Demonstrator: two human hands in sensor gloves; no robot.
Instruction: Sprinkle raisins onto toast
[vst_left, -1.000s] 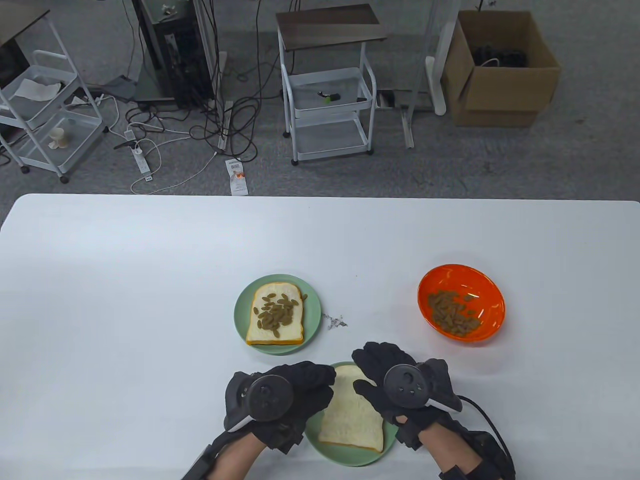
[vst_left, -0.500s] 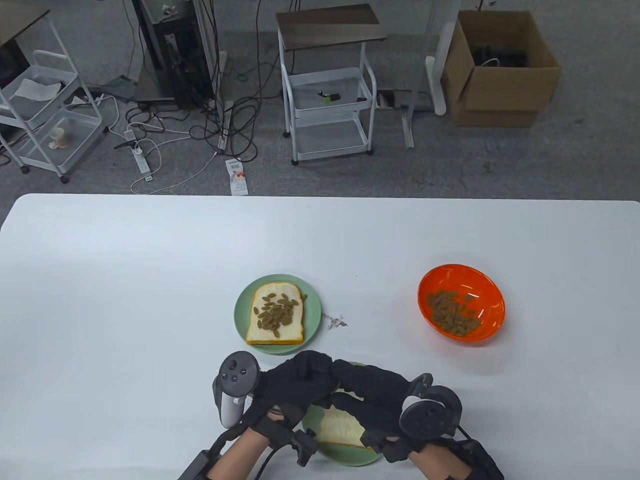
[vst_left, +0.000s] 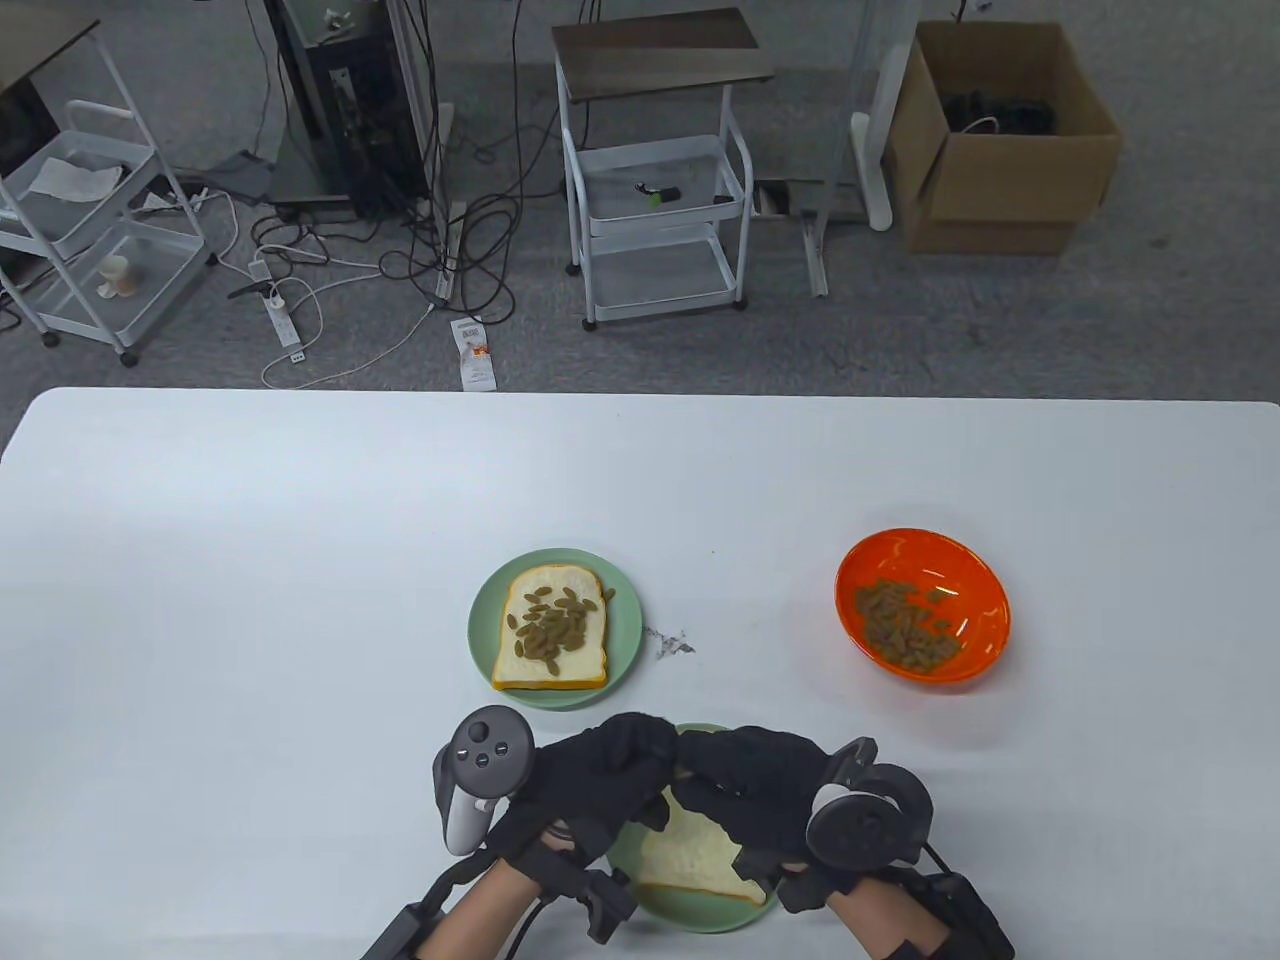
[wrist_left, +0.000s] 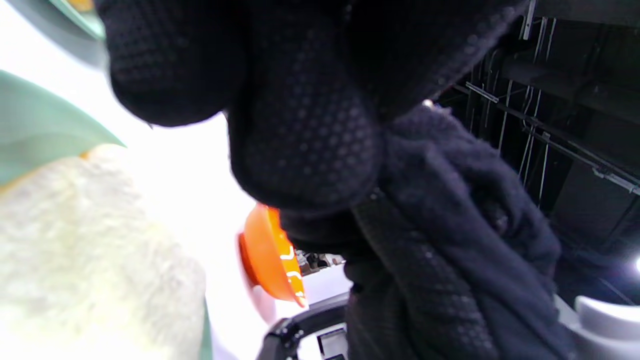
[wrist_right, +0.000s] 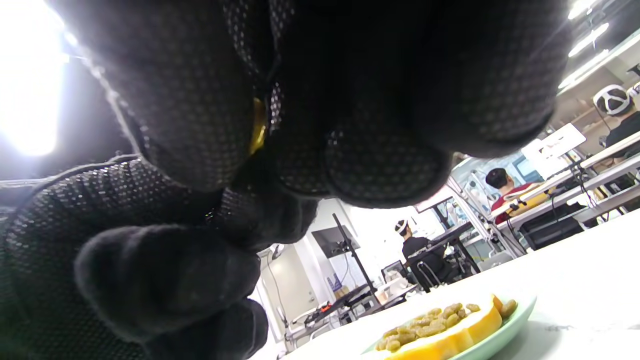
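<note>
A plain toast slice (vst_left: 695, 850) lies on the near green plate (vst_left: 690, 915). Both gloved hands hover over its far edge. The left hand (vst_left: 610, 765) and the right hand (vst_left: 745, 775) meet with curled fingers touching each other. In the right wrist view the right hand's fingers (wrist_right: 380, 165) are bunched, with a small yellowish piece (wrist_right: 257, 125), apparently a raisin, pinched between them. In the left wrist view the left fingers (wrist_left: 300, 125) are bunched against the right glove, above the toast (wrist_left: 75, 260). No raisins show on this slice.
A second toast slice topped with raisins (vst_left: 552, 625) sits on the far green plate (vst_left: 625, 625); it also shows in the right wrist view (wrist_right: 440, 325). An orange bowl (vst_left: 960, 560) holding raisins (vst_left: 905, 625) stands at the right. A small scrap (vst_left: 668, 643) lies between the plates.
One second ago the hands were apart, backs up, on either side of the plain toast. They turned inward and met over its far edge, then shifted slightly nearer.
</note>
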